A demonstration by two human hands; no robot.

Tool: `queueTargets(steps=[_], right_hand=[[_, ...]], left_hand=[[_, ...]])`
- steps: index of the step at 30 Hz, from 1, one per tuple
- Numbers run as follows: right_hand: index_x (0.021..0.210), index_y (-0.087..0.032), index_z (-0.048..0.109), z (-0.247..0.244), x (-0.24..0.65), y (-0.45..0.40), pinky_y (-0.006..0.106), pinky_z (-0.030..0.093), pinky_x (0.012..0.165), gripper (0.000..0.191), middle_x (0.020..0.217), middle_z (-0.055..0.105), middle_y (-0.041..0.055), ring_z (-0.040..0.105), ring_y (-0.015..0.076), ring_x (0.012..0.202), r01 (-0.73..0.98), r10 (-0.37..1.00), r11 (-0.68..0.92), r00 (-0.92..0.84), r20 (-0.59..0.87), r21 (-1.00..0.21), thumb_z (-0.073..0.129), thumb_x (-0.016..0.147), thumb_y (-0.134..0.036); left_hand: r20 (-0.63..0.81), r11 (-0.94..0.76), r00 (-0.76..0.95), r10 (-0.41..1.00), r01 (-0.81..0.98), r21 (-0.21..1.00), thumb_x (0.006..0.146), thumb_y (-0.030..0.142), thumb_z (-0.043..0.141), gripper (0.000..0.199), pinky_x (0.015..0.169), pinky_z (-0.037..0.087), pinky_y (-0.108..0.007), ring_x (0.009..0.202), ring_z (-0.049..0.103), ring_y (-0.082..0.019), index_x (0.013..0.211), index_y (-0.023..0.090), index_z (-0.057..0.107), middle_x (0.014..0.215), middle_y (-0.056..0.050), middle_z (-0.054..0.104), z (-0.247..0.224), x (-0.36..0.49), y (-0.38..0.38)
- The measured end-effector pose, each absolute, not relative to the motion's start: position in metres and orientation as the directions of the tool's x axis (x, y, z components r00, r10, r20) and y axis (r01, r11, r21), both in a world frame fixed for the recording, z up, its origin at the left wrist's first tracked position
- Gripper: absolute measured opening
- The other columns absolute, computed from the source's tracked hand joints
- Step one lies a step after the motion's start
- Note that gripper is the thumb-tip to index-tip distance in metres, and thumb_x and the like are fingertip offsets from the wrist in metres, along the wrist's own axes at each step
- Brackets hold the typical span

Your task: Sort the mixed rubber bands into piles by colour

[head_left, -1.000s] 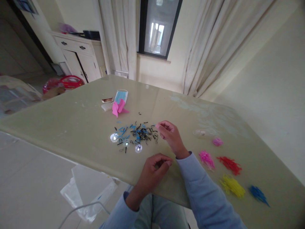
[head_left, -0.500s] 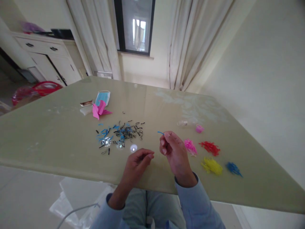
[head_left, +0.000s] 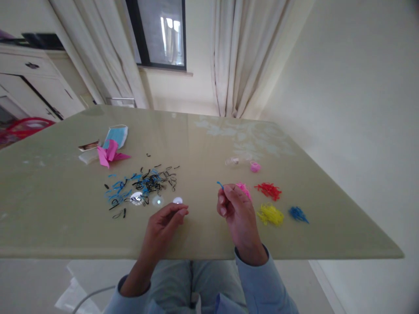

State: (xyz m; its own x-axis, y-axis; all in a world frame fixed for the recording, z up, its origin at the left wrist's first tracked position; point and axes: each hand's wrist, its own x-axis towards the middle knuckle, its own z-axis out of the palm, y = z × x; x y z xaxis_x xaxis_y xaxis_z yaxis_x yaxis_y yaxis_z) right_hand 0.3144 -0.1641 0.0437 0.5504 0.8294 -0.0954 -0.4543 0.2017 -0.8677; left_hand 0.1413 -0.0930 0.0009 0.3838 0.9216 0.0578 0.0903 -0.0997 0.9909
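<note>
Head view: I see the right hand (head_left: 238, 213) pinching a blue band (head_left: 220, 185) at its fingertips, center frame; left hand (head_left: 165, 226), fingers curled near closed, nearest the mixed black-and-blue pile (head_left: 153, 180) at left. Greenish table (head_left: 203, 231) beneath; window (head_left: 163, 32), upper left.

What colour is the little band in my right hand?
Blue; the head view shows it best.
</note>
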Motion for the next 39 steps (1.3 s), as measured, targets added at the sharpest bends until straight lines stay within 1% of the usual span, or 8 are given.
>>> queueTargets(steps=[7,13,20,24,27,30,35,39], right_hand=[[0.071,-0.019,0.06,0.041,0.333,-0.194,0.019,0.028,0.042,0.031,0.064,0.055,-0.003,0.041,0.0057,0.047,-0.407,0.747,0.24,0.658,-0.101,-0.881,0.076,0.075,-0.045],[0.07,-0.02,0.059,0.036,0.36,-0.242,0.02,0.032,0.045,0.031,0.064,0.053,-0.0031,0.041,0.0072,0.05,-0.225,0.566,0.238,0.822,-0.053,-0.945,0.074,0.078,-0.045],[0.08,-0.018,0.065,0.019,0.412,-0.296,0.022,0.032,0.047,0.033,0.058,0.053,-0.0037,0.042,0.0096,0.051,0.101,0.272,0.054,0.956,0.112,-0.993,0.077,0.075,-0.048],[0.085,-0.018,0.066,0.006,0.44,-0.315,0.024,0.037,0.051,0.036,0.061,0.055,-0.0028,0.046,0.0123,0.055,0.241,0.157,-0.149,0.963,0.218,-0.959,0.073,0.076,-0.051],[0.085,-0.016,0.068,-0.005,0.456,-0.322,0.028,0.043,0.057,0.039,0.071,0.063,0.0025,0.052,0.0156,0.061,0.298,0.139,-0.321,0.954,0.267,-0.899,0.071,0.075,-0.053],[0.087,-0.016,0.069,-0.013,0.465,-0.322,0.031,0.045,0.062,0.038,0.075,0.067,0.006,0.056,0.0183,0.064,0.335,0.148,-0.432,0.942,0.301,-0.837,0.066,0.078,-0.053],[0.09,-0.015,0.072,-0.015,0.468,-0.317,0.031,0.046,0.064,0.042,0.074,0.068,0.0072,0.057,0.0187,0.063,0.396,0.184,-0.536,0.917,0.355,-0.745,0.061,0.08,-0.054],[0.092,-0.014,0.073,-0.013,0.462,-0.317,0.03,0.046,0.064,0.047,0.077,0.069,0.008,0.056,0.0183,0.063,0.395,0.185,-0.538,0.917,0.354,-0.745,0.06,0.08,-0.057]], left_hand=[[0.034,-0.09,0.363,0.931,0.136,0.987,0.075,0.046,0.072,0.031,0.062,0.055,-0.025,0.067,0.066,-0.017,0.086,0.017,0.076,0.08,-0.007,0.075,-0.004,0.139,-0.092],[0.013,-0.066,0.296,0.955,0.168,0.984,0.074,0.047,0.073,0.03,0.066,0.055,-0.026,0.067,0.065,-0.016,0.087,0.02,0.076,0.085,-0.005,0.075,-0.007,0.138,-0.096],[-0.054,-0.012,0.272,0.961,0.235,0.972,0.07,0.053,0.074,0.033,0.069,0.054,-0.023,0.075,0.067,-0.017,0.088,0.025,0.076,0.091,-0.001,0.076,-0.006,0.137,-0.099],[-0.072,0.001,0.262,0.962,0.262,0.965,0.071,0.055,0.073,0.034,0.073,0.054,-0.021,0.079,0.068,-0.016,0.09,0.027,0.075,0.093,0.002,0.076,-0.008,0.135,-0.1],[-0.06,-0.016,0.263,0.963,0.278,0.961,0.072,0.055,0.072,0.034,0.073,0.055,-0.022,0.078,0.069,-0.017,0.091,0.027,0.074,0.094,0.002,0.076,-0.008,0.135,-0.101],[-0.044,-0.041,0.272,0.961,0.297,0.954,0.073,0.055,0.07,0.035,0.075,0.056,-0.023,0.08,0.069,-0.018,0.092,0.026,0.074,0.094,0.001,0.076,-0.008,0.135,-0.101],[-0.037,-0.059,0.273,0.961,0.337,0.94,0.075,0.055,0.068,0.035,0.076,0.056,-0.023,0.082,0.07,-0.018,0.091,0.025,0.075,0.096,0.0,0.076,-0.009,0.135,-0.099],[-0.007,-0.1,0.32,0.947,0.318,0.943,0.073,0.054,0.07,0.035,0.076,0.058,-0.025,0.083,0.071,-0.02,0.089,0.023,0.075,0.094,-0.002,0.077,-0.01,0.134,-0.096]])
